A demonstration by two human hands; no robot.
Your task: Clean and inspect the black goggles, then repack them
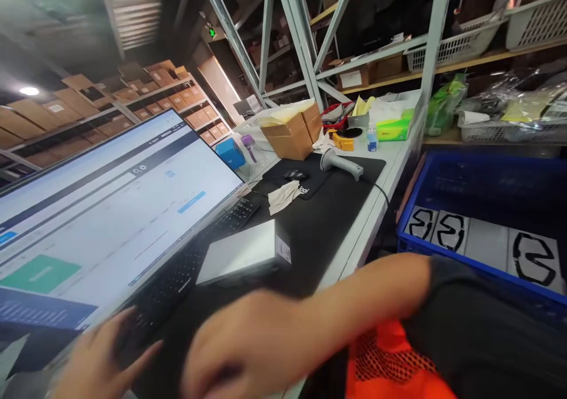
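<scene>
At the lower left, my left hand [100, 357] has its fingers spread near the edge of the black keyboard [177, 275], with nothing in it. My right hand [241, 343] is low in the centre, blurred by motion, its fingers curled downward; whatever they may hold is hidden. Just beyond it lies a white box [241, 251] with a label on its end, resting on the black desk mat [336, 210] beside the keyboard. A large lit monitor [110, 204] stands behind the keyboard on the left.
Farther back are a barcode scanner [341, 164], a mouse [295, 175], a crumpled cloth [284, 197], a cardboard box [290, 136] and a small bottle [371, 138]. A blue crate [482, 269] with flat packages stands at the right. Metal shelving [305, 38] rises behind.
</scene>
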